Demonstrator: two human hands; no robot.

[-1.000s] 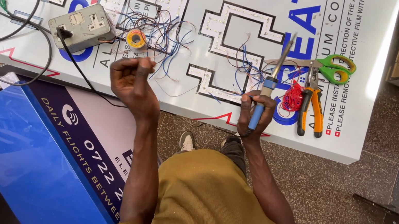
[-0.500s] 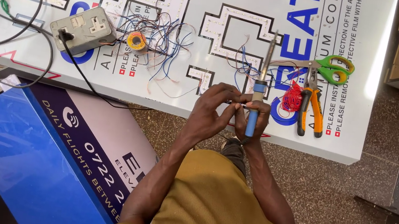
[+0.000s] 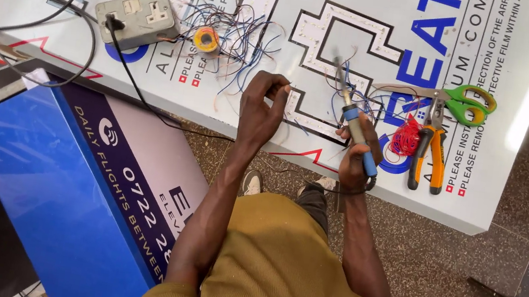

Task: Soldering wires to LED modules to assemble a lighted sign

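**Soldering iron angled toward the wired letter outline**

Speckled stone floor runs under a white printed sign panel (image 3: 523, 171) that serves as the bench, seen from above the seated person.

The right hand (image 3: 356, 161) is wrapped shut around the blue grip of a soldering iron (image 3: 352, 116). Its long axis runs up and slightly left from the fist, with the metal tip ending over a knot of thin blue and red wires (image 3: 354, 102) inside a black-edged letter outline (image 3: 345, 39). The tip looks blurred, so whether it touches the wires cannot be told.

The left hand (image 3: 261, 110) sits to the left of the iron, fingers curled with fingertips pinched close together near the panel; what it pinches, if anything, is too small to make out. It lies apart from the iron, and the right hand is the nearer one to the wire knot.

Further right lie green-handled scissors (image 3: 464, 101), orange-handled pliers (image 3: 433, 148) and a red wire bundle (image 3: 406, 137). To the left sit a solder reel (image 3: 207, 39) and a grey socket box (image 3: 138, 17). A blue sign box (image 3: 52, 187) leans below.
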